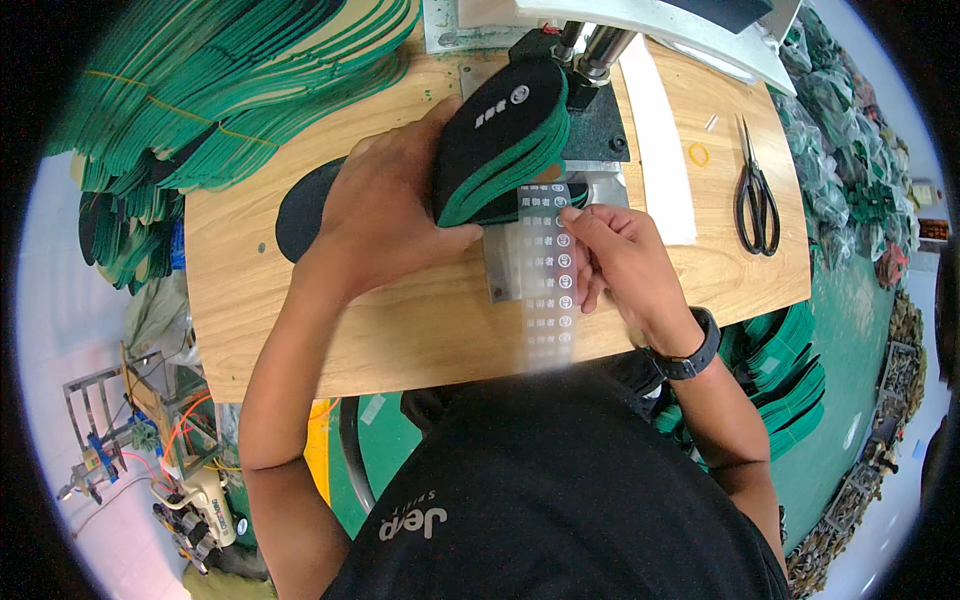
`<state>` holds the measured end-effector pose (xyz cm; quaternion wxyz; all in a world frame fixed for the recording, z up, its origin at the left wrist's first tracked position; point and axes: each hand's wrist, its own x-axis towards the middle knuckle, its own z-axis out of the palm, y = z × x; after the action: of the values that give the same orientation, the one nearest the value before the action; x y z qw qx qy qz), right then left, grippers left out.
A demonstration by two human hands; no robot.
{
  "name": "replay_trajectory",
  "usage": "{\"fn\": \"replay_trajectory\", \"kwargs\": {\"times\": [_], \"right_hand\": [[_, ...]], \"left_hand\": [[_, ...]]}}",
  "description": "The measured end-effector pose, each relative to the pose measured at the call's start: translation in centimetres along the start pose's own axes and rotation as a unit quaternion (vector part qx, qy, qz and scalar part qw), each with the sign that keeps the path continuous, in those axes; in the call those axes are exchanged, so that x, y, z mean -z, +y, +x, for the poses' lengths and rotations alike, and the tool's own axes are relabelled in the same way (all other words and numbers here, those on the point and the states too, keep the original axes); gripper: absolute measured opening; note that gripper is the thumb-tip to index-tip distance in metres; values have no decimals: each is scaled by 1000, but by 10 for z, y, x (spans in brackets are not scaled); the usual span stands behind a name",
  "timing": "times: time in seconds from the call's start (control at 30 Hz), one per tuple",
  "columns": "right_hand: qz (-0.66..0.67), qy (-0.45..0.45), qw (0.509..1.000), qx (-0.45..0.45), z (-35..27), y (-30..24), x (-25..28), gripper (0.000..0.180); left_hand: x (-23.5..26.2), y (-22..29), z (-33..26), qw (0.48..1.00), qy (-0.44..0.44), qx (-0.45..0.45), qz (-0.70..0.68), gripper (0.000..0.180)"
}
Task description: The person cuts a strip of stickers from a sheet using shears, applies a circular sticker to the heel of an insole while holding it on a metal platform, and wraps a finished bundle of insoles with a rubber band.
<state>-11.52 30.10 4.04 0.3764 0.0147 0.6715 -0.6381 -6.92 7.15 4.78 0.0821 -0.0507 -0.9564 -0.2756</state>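
My left hand (385,205) is closed round a stack of shoe insoles (510,120), black on top with green edges and a small pale print on the uppermost one. Between the thumb and fingers of my right hand (625,260) is a clear strip of transfer labels (545,285) carrying rows of white print. The strip hangs down past the table's front edge, its lower end blurred. Its upper end lies by a dark insole partly hidden under the stack, at the base of a press machine (595,75). Another dark insole (303,212) lies flat to the left, partly behind my left hand.
Large bundles of green-edged insoles (250,75) fill the table's far left. Black-handled scissors (758,205), a yellow rubber band (699,154) and a long white strip (658,150) lie on the right of the wooden table (400,350). More green insoles (775,370) sit below the right edge.
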Motion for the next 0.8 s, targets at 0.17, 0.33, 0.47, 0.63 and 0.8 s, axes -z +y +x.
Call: {"fn": "replay_trajectory", "kwargs": {"times": [0.17,0.33,0.47,0.63,0.8], "right_hand": [[1,-2,997,74,-4,10,1,24],[61,56,994,66,-18,19,26,24],[42,21,997,63,-10,12,22,27],[-72,-46,996,28,3,1,19,30],[-106,-57,993,8,5,-3,18,31]], "left_hand": [[-3,0,-3,998,-8,14,54,88],[3,5,-3,999,-11,50,3,71],[18,7,-7,973,28,126,-192,53],[19,3,-11,956,175,56,-231,37],[15,-7,-19,934,234,94,-254,40]]}}
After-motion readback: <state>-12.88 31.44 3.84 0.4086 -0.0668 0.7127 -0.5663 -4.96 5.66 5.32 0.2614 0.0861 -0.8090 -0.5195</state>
